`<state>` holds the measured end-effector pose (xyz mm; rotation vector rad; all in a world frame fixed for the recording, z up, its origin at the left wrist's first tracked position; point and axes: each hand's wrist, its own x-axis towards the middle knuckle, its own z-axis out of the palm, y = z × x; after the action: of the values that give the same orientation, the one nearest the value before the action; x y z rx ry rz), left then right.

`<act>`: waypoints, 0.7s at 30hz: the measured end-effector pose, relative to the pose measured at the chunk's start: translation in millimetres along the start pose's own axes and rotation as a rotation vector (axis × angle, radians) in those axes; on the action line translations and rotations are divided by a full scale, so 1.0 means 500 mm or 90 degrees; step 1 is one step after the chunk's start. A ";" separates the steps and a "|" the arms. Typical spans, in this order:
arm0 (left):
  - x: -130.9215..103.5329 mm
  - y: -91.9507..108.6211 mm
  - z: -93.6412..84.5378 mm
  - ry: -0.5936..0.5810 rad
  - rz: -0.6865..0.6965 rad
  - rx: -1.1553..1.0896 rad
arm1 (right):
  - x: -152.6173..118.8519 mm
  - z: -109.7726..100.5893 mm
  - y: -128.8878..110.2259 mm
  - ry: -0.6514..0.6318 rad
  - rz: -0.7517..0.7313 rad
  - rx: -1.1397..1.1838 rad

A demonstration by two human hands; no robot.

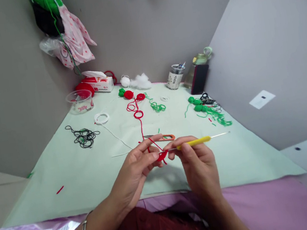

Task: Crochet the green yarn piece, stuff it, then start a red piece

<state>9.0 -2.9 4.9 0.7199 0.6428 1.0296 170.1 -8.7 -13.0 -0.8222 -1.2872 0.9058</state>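
Between the fingertips of my left hand (140, 161) is a small piece of red crochet (162, 155), with a short red tail hanging below it. Red yarn (141, 126) runs over my raised left index finger and back to loose loops on the table. My right hand (197, 158) grips a crochet hook (195, 142) by its yellow handle. The hook's metal shaft points left and meets the red piece; its tip is hard to make out there. Just beyond my hands lies a pair of orange-handled snips (167, 137).
Black yarn (84, 137), a white yarn ring (101, 118) and a clear plastic tub (80, 101) are on the left. A tissue box (102, 83) and white stuffing (141, 82) stand at the back. Green crochet pieces (198, 106), a phone (199, 79) and a pen holder (174, 77) are right.
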 end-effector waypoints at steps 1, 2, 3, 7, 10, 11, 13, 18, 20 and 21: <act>-0.001 0.001 -0.002 0.002 0.004 0.002 | -0.001 -0.002 -0.001 -0.003 0.000 -0.003; -0.002 0.001 -0.002 0.013 0.012 0.012 | -0.004 -0.002 -0.002 -0.002 -0.017 -0.036; -0.003 0.001 -0.002 0.029 0.025 0.029 | -0.009 -0.002 -0.002 -0.004 -0.055 -0.091; -0.007 -0.006 0.003 0.072 0.050 0.056 | -0.030 0.006 0.004 -0.051 -0.312 -0.371; -0.004 -0.010 0.003 0.039 -0.017 -0.025 | -0.034 0.010 0.007 -0.025 -0.348 -0.410; -0.002 -0.010 0.002 0.029 -0.040 -0.049 | -0.032 0.010 0.006 -0.003 -0.315 -0.373; 0.000 -0.008 -0.001 0.028 -0.056 -0.072 | -0.024 0.009 0.002 0.044 -0.229 -0.245; -0.004 -0.008 0.003 0.031 0.031 0.012 | -0.004 0.008 -0.002 0.024 -0.093 -0.063; -0.005 -0.011 0.006 0.011 0.046 0.050 | -0.002 0.010 0.000 0.014 -0.075 -0.087; -0.005 -0.013 0.007 0.006 0.050 0.060 | -0.003 0.011 0.000 0.019 -0.066 -0.097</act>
<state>14.4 -8.3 2.2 0.8278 0.6793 1.0809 164.5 -10.1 -13.2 -0.8751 -1.3729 0.7174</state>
